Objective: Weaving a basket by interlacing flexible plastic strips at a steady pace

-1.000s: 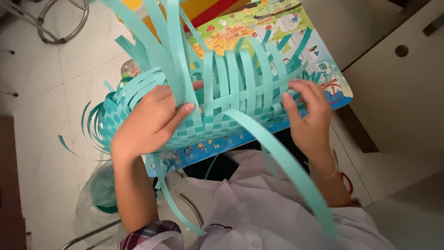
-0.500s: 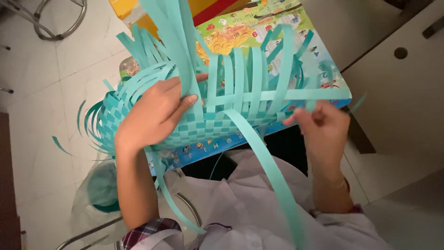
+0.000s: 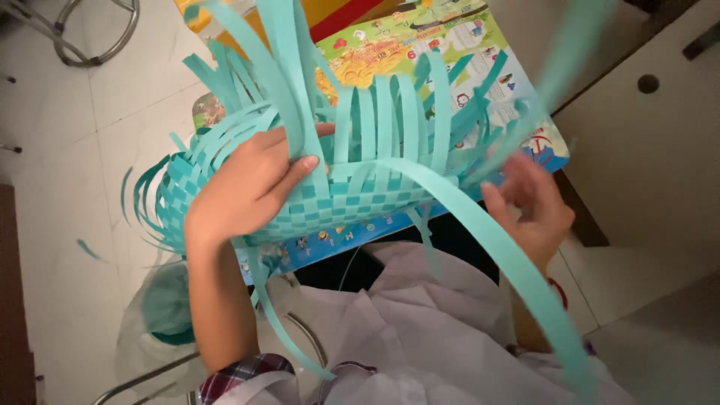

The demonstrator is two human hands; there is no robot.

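Basket point(image 3: 315, 202) woven teal, loose strips upward, left hand point(image 3: 251, 187) gripping

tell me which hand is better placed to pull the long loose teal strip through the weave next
Right, probably. The right hand is free beside the long loose strip, while the left hand is pressed on the woven basket, steadying it.
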